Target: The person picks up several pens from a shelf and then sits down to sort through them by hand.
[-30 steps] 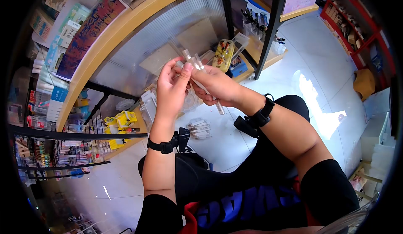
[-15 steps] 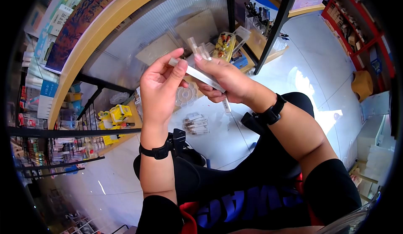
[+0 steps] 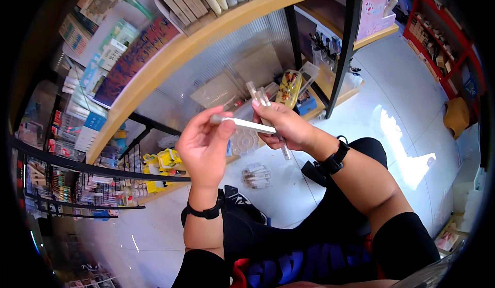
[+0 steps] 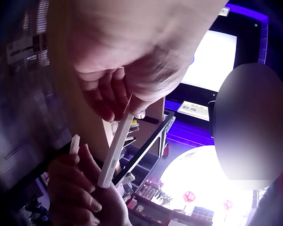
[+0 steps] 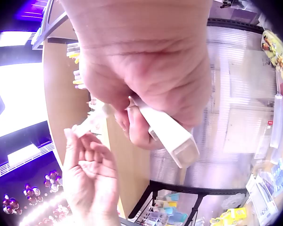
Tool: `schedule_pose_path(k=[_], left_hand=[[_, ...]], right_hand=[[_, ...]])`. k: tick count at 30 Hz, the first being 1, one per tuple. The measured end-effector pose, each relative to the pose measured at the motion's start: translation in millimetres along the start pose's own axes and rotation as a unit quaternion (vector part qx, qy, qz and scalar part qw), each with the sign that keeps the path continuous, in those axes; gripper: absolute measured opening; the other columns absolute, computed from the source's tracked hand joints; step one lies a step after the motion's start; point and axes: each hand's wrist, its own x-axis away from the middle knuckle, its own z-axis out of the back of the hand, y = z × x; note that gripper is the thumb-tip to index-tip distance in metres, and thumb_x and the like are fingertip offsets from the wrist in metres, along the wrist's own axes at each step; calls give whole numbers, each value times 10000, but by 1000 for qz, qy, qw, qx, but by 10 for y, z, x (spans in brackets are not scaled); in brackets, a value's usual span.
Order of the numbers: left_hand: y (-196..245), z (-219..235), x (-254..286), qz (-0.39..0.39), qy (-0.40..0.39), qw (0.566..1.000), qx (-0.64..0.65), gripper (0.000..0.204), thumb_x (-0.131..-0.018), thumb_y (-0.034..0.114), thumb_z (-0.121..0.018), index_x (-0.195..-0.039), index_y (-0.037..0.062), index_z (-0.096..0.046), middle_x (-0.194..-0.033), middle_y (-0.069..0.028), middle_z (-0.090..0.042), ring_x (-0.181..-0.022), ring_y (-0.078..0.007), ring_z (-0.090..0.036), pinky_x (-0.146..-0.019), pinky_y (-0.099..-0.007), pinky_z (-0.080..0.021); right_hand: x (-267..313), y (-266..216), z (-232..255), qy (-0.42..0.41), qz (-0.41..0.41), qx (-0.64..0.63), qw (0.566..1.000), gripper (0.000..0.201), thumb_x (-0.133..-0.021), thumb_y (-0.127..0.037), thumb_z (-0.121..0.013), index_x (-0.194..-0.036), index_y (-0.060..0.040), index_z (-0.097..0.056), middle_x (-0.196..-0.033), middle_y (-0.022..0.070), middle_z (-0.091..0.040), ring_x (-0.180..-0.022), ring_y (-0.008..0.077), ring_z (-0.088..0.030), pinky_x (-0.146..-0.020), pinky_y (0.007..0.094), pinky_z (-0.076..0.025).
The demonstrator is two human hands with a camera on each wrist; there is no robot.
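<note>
In the head view, my left hand (image 3: 203, 146) pinches one end of a slim white pen-shaped stick (image 3: 252, 126) between thumb and fingers. Its other end points at my right hand (image 3: 290, 125) and overlaps it in this view. My right hand grips a few similar sticks with clear ends (image 3: 251, 88), which poke out above and below the fist. Seen from the left wrist, the pinched white stick (image 4: 115, 153) slants down beside the right hand (image 4: 78, 188). From the right wrist, a white angular stick (image 5: 167, 134) juts out of my curled right fingers.
Several similar sticks lie in a pile (image 3: 256, 176) on the tiled floor below the hands. A wood-edged shelf (image 3: 206, 35) of stationery curves round the front and left. Beyond the hands are a yellow patterned case (image 3: 289, 88) and a black shelf post (image 3: 343, 50).
My left hand has drawn back from the right, pinching a white stick that earlier lay with the bunch. This stick has swung nearer level. The right hand keeps its grip.
</note>
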Motion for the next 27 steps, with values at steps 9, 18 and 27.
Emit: schedule_pose_path(k=[9,18,27], left_hand=[[1319,251,-1130,-305,41,938,-158,386,-1002,82,-708,-1338,-68,-590,-1165,-125,-657,-1032,-181,-683,-906,-344,-636],[1593,421,-2384,-283,-22,918,-276,389,-936,168,-816,-1248,-24,-685,-1067,-77,-742,-1001,-122,-701,-870,-263,-578],[1444,347,-2677,-267,-78,850,-447,363,-906,261,-843,-1186,44,-763,-1003,-57,-771,-936,-127,-712,-868,-273,-551]], right_hand=[[-21,13,35,10,21,-4,1000,485,-1059,-571,-547,-886,-120,-500,-625,-22,-430,-480,83,-353,-424,258,-258],[-1,-4,43,18,32,-10,999,446,-1089,-529,-506,-890,-129,-498,-627,-16,-416,-480,80,-350,-423,236,-271],[-23,5,60,8,34,-4,999,468,-1069,-557,-531,-922,-113,-500,-633,-20,-411,-486,81,-342,-431,251,-256]])
